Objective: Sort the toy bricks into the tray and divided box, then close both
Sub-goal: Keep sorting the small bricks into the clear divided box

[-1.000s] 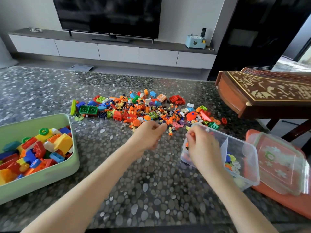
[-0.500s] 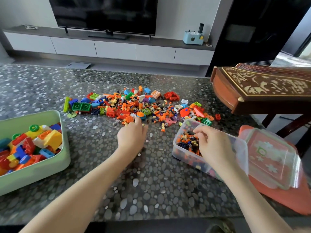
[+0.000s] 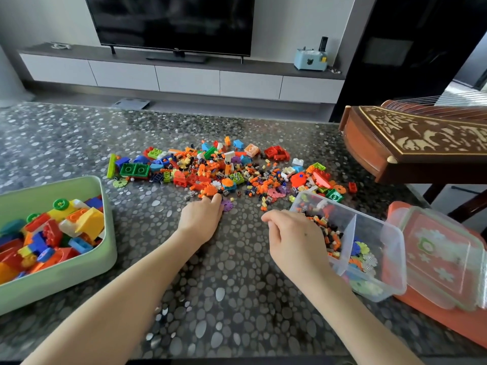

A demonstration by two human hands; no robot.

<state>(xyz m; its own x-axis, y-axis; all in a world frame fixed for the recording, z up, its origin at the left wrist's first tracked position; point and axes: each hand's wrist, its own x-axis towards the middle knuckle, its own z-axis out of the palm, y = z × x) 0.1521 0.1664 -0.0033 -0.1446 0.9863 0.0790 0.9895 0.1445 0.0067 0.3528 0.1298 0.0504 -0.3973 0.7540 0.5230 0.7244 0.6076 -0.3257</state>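
orange bricks (image 3: 209, 190) meet the left hand (image 3: 201, 219); right hand (image 3: 295, 241) curled at divided box (image 3: 347, 241).

Mixed loose bricks (image 3: 226, 172) in a far heap; green tray (image 3: 66, 275) left, clear divided box (image 3: 394, 259) right, both open, part-filled

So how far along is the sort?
Done: green tray holds big bricks; divided box has small pieces in both compartments. In hand: left hand touches the loose pile, right hand at the box's edge. Left: that pile; clear lid lies aside, tray uncovered.
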